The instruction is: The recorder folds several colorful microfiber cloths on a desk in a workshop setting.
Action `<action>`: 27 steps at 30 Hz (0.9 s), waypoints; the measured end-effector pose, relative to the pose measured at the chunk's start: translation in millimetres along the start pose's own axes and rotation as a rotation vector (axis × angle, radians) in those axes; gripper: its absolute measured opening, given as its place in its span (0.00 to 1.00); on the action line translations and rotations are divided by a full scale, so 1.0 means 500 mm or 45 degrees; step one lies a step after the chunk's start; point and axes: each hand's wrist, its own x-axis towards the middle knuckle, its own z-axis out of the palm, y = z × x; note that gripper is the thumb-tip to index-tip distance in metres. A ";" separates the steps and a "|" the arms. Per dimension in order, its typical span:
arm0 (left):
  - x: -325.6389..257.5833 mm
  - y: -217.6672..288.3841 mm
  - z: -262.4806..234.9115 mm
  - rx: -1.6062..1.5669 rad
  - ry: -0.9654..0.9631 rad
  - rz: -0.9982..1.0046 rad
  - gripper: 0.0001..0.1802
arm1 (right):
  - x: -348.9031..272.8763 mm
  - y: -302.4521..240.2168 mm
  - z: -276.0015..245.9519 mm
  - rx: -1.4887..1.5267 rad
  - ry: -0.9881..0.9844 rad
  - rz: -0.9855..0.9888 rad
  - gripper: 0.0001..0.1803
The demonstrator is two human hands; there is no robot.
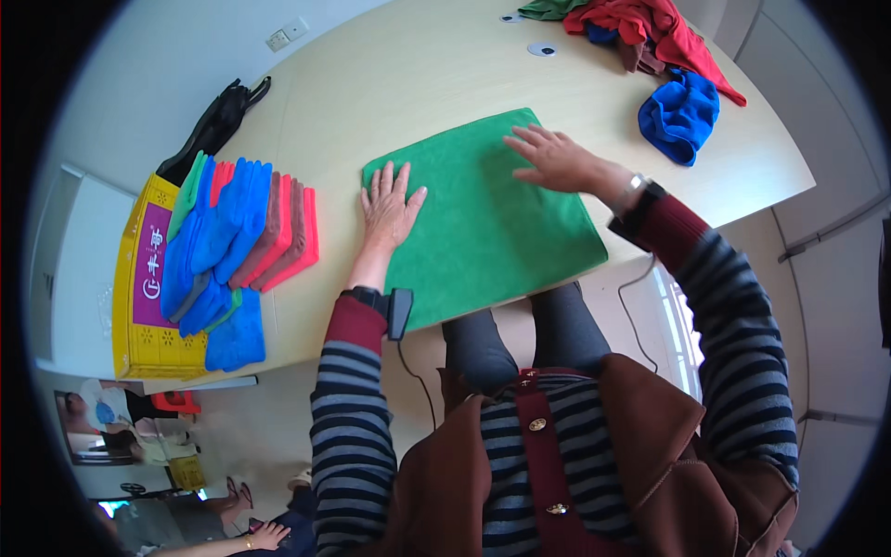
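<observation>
A green cloth [464, 223] is spread flat on the table in front of me, its near edge at the table's front edge. My left hand [390, 209] lies on the cloth's left part with its fingers spread. Over the upper right part of the cloth is my right hand [557, 160], fingers apart and holding nothing; whether it touches the cloth I cannot tell. Left of the green cloth, several folded cloths [232, 232] in blue, red, brown and green stand packed in and beside a yellow box [130, 278] with a purple panel.
A crumpled blue cloth [680, 116] lies at the right, below a heap of red cloths [664, 32] at the far right. A black bag [218, 121] rests behind the yellow box. Cables hang by the table's front edge. Other people are at the lower left.
</observation>
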 end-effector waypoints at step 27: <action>-0.443 0.024 -0.193 -0.430 0.309 0.344 0.13 | -0.381 -0.089 -0.038 0.781 0.271 0.019 0.08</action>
